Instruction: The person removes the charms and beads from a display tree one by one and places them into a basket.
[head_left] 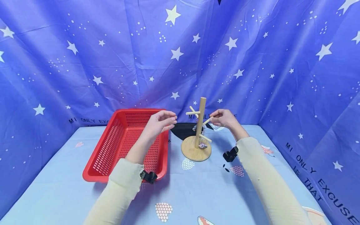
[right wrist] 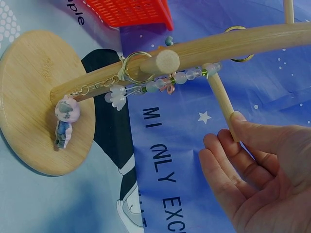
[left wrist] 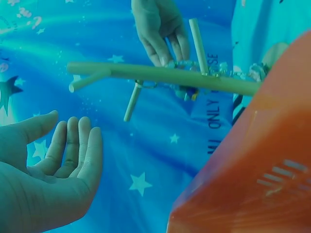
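Observation:
A wooden stand [head_left: 200,125] with a round base and several pegs stands near the table's far edge. My right hand [head_left: 225,118] pinches the outer end of one peg [right wrist: 222,102] between thumb and fingers. A keychain of pale beads [right wrist: 181,77] hangs from that peg, close to the post. On a lower peg [head_left: 205,138], a gold ring and chain carry a small figure charm [right wrist: 66,116], which hangs by the base. To the left of the stand, my left hand [head_left: 161,122] hovers beside the red basket's rim, fingers loosely bent and holding nothing.
The red perforated basket [head_left: 164,156] sits at the left on the pale blue patterned cloth [head_left: 185,190]. Behind and at the sides hangs a blue star-printed curtain [head_left: 157,62]. Another gold ring [right wrist: 241,59] shows around a peg farther up the post.

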